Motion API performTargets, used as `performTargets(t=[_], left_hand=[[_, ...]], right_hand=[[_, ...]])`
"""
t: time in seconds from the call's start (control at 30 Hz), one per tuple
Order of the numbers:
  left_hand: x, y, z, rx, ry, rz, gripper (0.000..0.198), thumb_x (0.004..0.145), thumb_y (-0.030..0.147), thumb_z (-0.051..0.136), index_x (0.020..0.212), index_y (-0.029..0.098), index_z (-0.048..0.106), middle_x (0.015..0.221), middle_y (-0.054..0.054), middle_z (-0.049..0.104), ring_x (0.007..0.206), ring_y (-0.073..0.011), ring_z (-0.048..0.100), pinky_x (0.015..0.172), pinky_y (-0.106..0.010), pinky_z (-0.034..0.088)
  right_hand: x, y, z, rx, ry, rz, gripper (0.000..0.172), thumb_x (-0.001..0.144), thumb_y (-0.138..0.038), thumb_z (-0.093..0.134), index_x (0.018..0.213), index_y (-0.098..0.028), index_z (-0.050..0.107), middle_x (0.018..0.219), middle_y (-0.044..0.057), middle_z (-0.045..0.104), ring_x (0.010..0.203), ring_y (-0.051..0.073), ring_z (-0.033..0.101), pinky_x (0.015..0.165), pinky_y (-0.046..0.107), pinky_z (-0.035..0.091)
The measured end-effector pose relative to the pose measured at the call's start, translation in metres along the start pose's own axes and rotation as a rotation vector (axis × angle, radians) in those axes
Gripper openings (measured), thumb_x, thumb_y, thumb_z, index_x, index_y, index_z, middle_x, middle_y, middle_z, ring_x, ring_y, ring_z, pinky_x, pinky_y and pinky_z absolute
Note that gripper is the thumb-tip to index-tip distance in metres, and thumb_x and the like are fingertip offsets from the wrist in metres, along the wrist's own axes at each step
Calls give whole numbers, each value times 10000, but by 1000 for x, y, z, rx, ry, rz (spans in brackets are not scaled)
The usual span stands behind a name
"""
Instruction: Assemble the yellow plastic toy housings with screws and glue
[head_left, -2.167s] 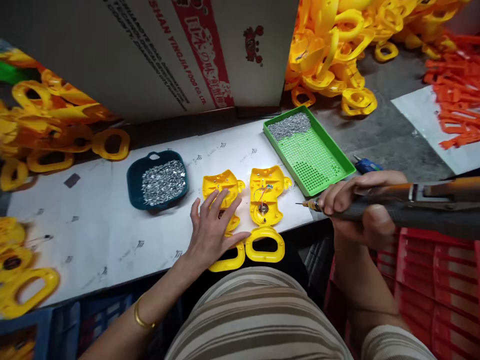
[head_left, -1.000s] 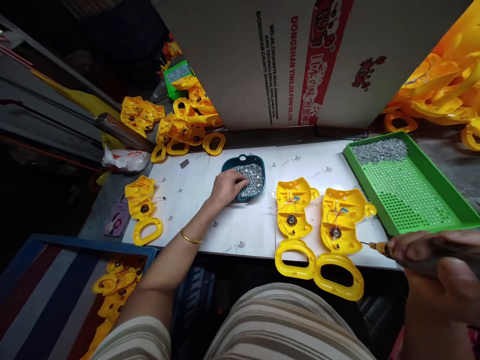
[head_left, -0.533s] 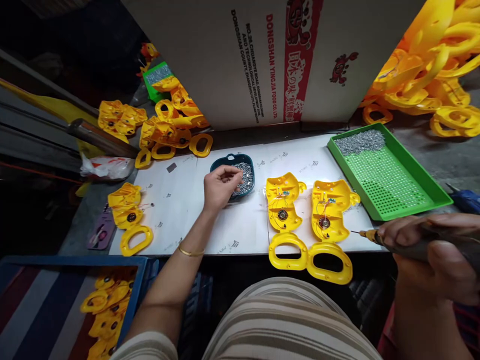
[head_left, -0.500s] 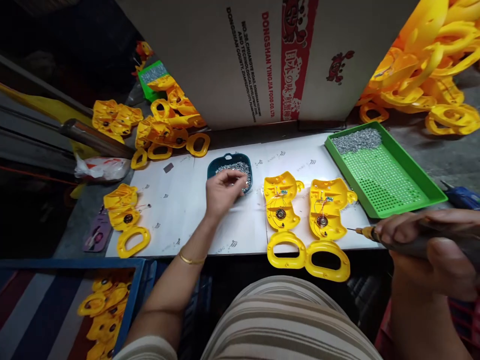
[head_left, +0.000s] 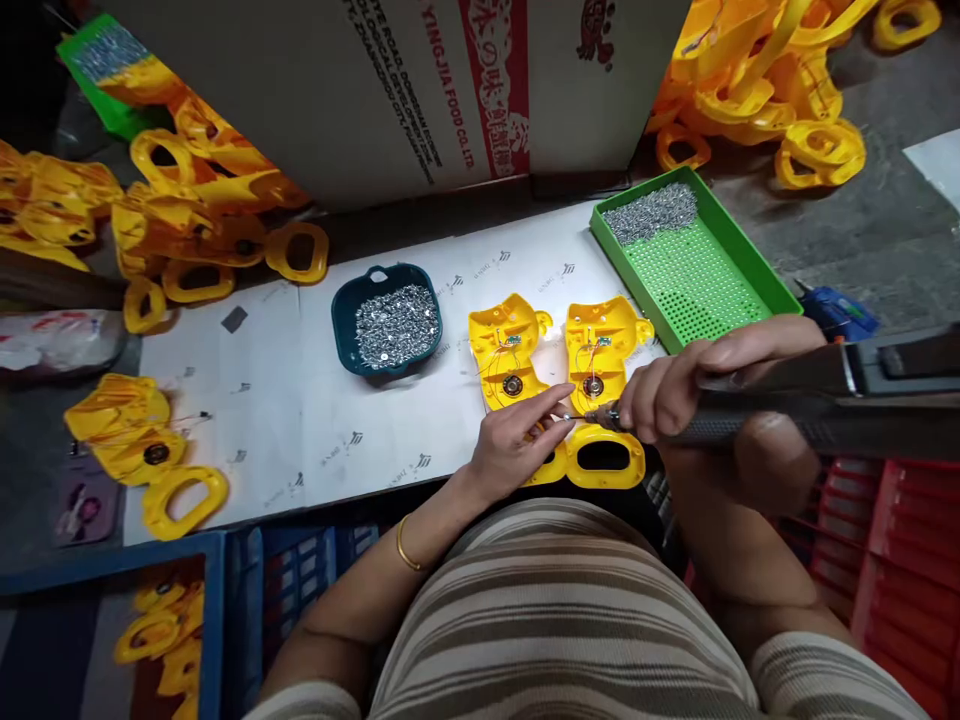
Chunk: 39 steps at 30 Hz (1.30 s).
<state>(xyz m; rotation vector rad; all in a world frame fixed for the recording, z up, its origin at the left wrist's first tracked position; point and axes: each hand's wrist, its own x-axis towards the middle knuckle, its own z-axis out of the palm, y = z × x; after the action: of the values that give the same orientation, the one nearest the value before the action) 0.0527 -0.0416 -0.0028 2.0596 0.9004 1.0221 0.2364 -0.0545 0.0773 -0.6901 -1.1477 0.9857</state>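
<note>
My left hand [head_left: 517, 445] pinches a small shiny screw [head_left: 567, 417] between thumb and fingers, over the lower part of the yellow plastic housings. My right hand [head_left: 720, 385] is wrapped round a dark electric screwdriver [head_left: 892, 375], whose bit points left and meets the screw at my left fingertips. Below the tools lie two opened yellow housings, a left one [head_left: 499, 330] and a right one [head_left: 600, 345], each with a round speaker, thin wires and a small circuit board. Both have a yellow ring at the near end; my left hand partly hides the left ring.
A dark teal tray [head_left: 341, 330] holds many screws. Behind the screwdriver stands a green perforated basket [head_left: 784, 290] with metal pieces. Another yellow housing [head_left: 124, 420] lies at the left. Yellow parts are heaped on both sides of a big carton [head_left: 360, 120]. A blue crate [head_left: 214, 620] sits lower left.
My left hand has come from the teal tray rightward to the housings. The screwdriver has moved left, its bit now at my left fingertips. The whole view has shifted to the right.
</note>
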Motion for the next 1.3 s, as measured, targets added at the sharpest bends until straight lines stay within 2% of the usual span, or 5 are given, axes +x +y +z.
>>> performTargets(t=[0.63,0.8,0.93,1.07,1.3], left_hand=[[4,-3,0,167,-49,171,418,918,211,578,1332,184,524,854,-18,750,703,-96,703,695,-171,560],[6,-3,2,113,-92,120,539,930,275,572,1435,223,392,956,-12,747,646,-69,667,669,-166,549],[8,4,0,279,-62,190,414,880,356,637,1243,165,575,1061,-91,716,832,-162,650,771,-295,536],[6,16,3,464,-241,273,305,849,435,653,1028,189,679,1160,-100,684,1017,-248,580,830,-369,460],[-1,25,16,545,-559,190,549,762,532,711,1214,242,593,1375,-93,548,1188,-291,477,967,-450,355]], right_hand=[[-5,20,-7,-82,24,76,305,792,-550,649,919,-297,535,532,-83,529,453,113,548,492,315,472],[-3,12,-6,-93,11,9,285,802,-510,653,982,-303,576,531,-64,533,421,125,522,464,320,479],[2,-2,-10,-127,115,-138,226,806,-432,666,948,-261,621,522,-58,515,389,123,494,396,298,459],[4,3,-22,-188,261,-284,183,797,-363,654,923,-233,628,520,-65,490,373,115,471,353,274,432],[-1,30,-27,-202,243,-260,185,793,-380,618,948,-282,590,499,-79,434,356,110,417,335,260,383]])
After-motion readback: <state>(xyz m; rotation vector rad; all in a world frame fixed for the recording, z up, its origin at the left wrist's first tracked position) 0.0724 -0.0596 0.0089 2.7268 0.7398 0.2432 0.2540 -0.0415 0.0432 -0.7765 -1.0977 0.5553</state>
